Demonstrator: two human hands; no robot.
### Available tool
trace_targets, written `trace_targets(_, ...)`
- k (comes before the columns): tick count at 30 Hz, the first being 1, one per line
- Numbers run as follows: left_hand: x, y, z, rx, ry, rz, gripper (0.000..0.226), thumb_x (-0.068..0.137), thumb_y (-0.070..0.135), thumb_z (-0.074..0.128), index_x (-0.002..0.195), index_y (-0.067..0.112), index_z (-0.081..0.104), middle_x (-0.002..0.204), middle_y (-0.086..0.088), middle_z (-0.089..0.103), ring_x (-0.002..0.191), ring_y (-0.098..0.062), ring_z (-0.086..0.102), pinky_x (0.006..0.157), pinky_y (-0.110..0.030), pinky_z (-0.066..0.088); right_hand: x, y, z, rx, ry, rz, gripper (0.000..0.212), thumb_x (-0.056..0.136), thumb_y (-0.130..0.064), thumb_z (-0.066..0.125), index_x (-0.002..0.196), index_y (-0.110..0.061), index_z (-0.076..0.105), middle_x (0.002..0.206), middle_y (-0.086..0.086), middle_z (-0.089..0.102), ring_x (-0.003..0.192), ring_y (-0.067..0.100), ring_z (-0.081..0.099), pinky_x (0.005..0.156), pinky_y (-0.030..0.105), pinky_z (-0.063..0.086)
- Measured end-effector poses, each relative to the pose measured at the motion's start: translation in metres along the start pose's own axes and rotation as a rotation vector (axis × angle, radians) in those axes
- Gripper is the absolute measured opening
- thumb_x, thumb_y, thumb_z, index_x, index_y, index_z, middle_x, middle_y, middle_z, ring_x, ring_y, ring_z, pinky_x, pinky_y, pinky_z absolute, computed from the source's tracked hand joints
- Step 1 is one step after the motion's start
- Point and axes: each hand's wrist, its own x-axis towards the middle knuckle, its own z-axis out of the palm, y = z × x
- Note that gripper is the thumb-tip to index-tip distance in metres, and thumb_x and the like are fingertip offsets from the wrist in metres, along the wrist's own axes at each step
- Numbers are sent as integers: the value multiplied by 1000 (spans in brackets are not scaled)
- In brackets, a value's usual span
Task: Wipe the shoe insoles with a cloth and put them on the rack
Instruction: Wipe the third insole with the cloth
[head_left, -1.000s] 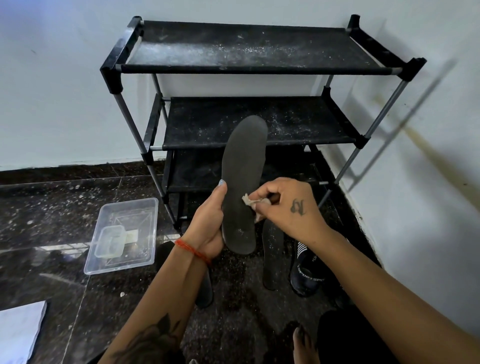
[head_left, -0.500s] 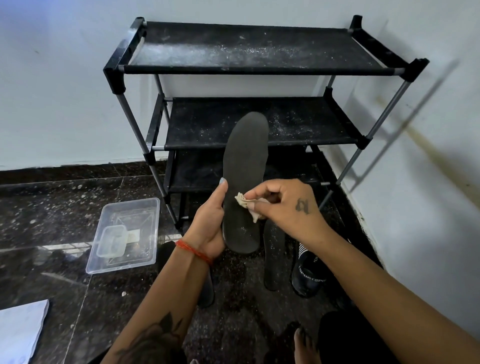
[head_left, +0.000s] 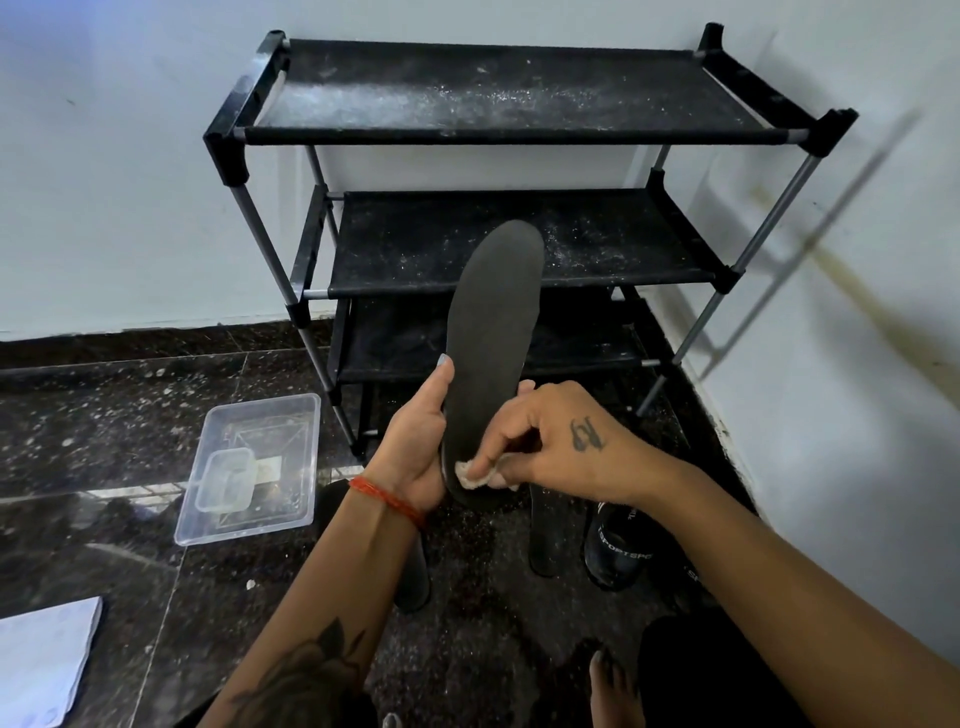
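Note:
My left hand (head_left: 415, 441) grips a dark grey insole (head_left: 491, 332) by its lower left edge and holds it upright, toe up, in front of the black shoe rack (head_left: 509, 265). A small whitish cloth (head_left: 472, 474) is pinched in my right hand (head_left: 561, 441) and pressed against the heel end of that insole. Two more dark insoles lie on the floor: one (head_left: 543, 530) below my right hand, another (head_left: 413, 577) partly hidden under my left forearm.
The dusty three-shelf rack stands in a wall corner. A clear plastic tray (head_left: 291, 514) with a small container (head_left: 226, 478) sits on the dark floor at left. Black sport shoes (head_left: 615, 556) lie right of the insoles. White paper (head_left: 41, 660) is at bottom left. A bare foot (head_left: 610, 686) shows below.
My right hand has slid the cloth down the insole from its middle to the heel end. The left hand still holds the insole in about the same place.

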Motion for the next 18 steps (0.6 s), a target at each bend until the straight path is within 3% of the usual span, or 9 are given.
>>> trace_targets(3,0,2,0,23,-2,6,59,98,49,28,113,2,61,101,-15,71,83,-22,71,73,-32,59,0,7,-7,62,188,12,16,71,-11,77,78,-25,75,74,-7,71,69,8,64,77,33,53)
trace_targets(6,-1,0,2,41,12,-17,63,97,52,28,124,1,55,104,-18,68,81,-23,72,71,-32,59,5,6,2,172,337,62,14,73,-10,76,83,-20,75,73,-7,70,63,7,65,66,32,58)
trace_targets(8,0,-1,1,61,41,-41,66,95,55,30,121,0,57,104,-19,67,80,-24,71,71,-33,58,9,5,15,158,319,92,16,73,-10,76,86,-18,75,75,-8,70,66,5,66,68,31,58)
trace_targets(13,0,0,-2,2,6,-43,70,97,53,29,85,2,76,88,-14,73,75,-21,72,67,-31,58,7,-2,20,223,213,72,20,70,-5,77,89,-13,73,70,-15,66,65,3,67,72,24,58)
trace_targets(18,0,1,0,-35,7,-10,59,98,49,30,110,0,61,97,-15,71,82,-21,72,67,-30,59,-1,-8,12,123,28,-50,14,72,-7,76,82,-18,75,78,-8,70,69,6,67,81,22,54)
